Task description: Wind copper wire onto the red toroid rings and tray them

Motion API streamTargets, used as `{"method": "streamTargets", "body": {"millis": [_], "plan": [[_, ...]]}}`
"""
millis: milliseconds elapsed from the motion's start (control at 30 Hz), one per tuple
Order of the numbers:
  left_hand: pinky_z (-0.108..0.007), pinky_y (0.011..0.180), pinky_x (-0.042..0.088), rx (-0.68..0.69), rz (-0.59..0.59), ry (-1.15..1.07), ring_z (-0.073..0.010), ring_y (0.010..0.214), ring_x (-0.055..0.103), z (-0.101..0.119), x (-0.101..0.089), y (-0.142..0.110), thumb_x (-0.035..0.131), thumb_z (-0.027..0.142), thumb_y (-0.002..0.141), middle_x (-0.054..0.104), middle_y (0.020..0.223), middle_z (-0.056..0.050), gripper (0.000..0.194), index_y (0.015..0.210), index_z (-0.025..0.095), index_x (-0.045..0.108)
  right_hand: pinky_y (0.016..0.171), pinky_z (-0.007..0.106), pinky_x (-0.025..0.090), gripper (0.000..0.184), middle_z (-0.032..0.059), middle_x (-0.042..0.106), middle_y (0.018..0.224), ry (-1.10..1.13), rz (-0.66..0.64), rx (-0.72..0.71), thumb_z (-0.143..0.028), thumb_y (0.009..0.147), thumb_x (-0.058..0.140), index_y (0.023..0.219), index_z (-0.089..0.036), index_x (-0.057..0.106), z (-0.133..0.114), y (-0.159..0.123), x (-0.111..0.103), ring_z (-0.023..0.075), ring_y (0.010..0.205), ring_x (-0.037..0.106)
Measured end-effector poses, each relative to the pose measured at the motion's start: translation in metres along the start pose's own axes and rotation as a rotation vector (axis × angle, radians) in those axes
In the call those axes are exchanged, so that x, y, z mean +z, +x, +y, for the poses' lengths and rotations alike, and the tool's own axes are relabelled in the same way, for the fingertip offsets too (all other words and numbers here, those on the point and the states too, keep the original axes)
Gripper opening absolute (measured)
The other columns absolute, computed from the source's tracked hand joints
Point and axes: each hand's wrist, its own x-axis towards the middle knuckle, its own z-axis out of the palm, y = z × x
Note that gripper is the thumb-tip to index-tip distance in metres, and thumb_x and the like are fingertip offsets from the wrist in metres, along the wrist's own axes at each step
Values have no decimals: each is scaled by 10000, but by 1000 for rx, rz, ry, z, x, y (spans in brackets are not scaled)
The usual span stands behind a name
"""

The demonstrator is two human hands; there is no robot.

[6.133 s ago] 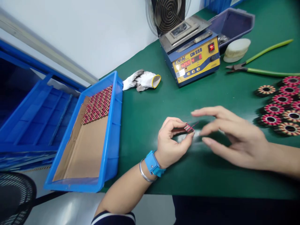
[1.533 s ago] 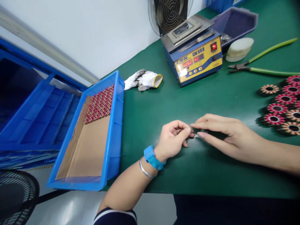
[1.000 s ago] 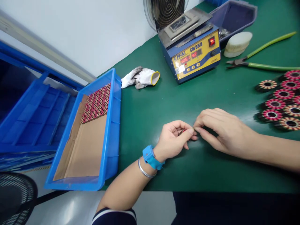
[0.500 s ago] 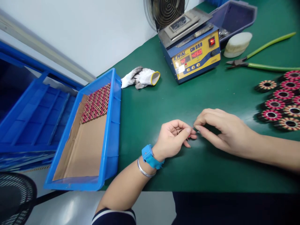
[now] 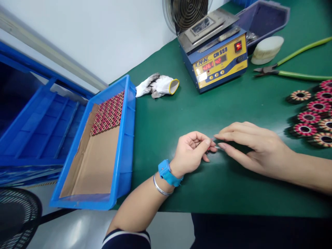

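Observation:
My left hand (image 5: 193, 150), with a blue strap and a silver bangle at the wrist, is closed around a small wound stator core (image 5: 208, 149). Only a bit of red winding shows between its fingers; the rest is hidden. Thin pale wire ends (image 5: 217, 147) seem to stick out of it to the right. Just right of these, my right hand (image 5: 255, 147) hovers with thumb and forefinger apart, thumb tip close to the wire. Several wound stator cores (image 5: 305, 129), pink or copper-coloured on top, stand at the table's right side.
A blue bin (image 5: 121, 148) lined with cardboard holds rows of cores at left. White gloves (image 5: 162, 86) lie beside it. Farther back are a blue-yellow CM 553 heating unit (image 5: 220, 67), a purple tray (image 5: 281, 17), a white oval block (image 5: 267, 50) and green-handled cutters (image 5: 298, 73).
The right thumb and forefinger were pinched together at the wire ends; now they have parted. My left hand keeps its hold. The view has shifted slightly, and the unit's display digits changed.

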Motion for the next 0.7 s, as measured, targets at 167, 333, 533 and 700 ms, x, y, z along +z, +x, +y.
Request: {"method": "streamTargets", "body": {"millis": [167, 333, 533, 700], "plan": [[-148, 442, 524, -12, -35, 25, -105, 633, 651, 1, 0, -1, 823, 446, 748, 695, 758, -81, 409, 787, 104, 602, 726, 304, 488, 139, 44, 714, 947, 35, -20, -16, -122, 992, 589, 1093, -165, 673, 0, 1, 0, 150, 841, 663], [-146, 435, 509, -13, -41, 36, -117, 648, 662, 2, 0, -2, 825, 453, 747, 673, 740, -64, 412, 787, 109, 600, 730, 304, 505, 121, 57, 720, 949, 20, 4, 5, -133, 974, 612, 1081, -156, 662, 2, 1, 2, 159, 845, 676], [-150, 434, 504, -23, -79, 42, -129, 663, 673, 4, -1, -3, 837, 488, 749, 664, 748, -60, 448, 780, 112, 595, 696, 250, 528, 92, 29, 704, 875, 140, -41, -38, -114, 973, 596, 1015, -185, 637, 5, 6, -6, 134, 772, 665], [-155, 448, 504, -75, -178, 26, -113, 644, 658, 8, -3, -5, 835, 515, 759, 672, 757, -64, 470, 770, 109, 598, 690, 326, 486, 160, 59, 691, 956, -57, -89, -229, -92, 971, 574, 1072, -197, 641, 13, 8, -13, 185, 812, 634]]}}
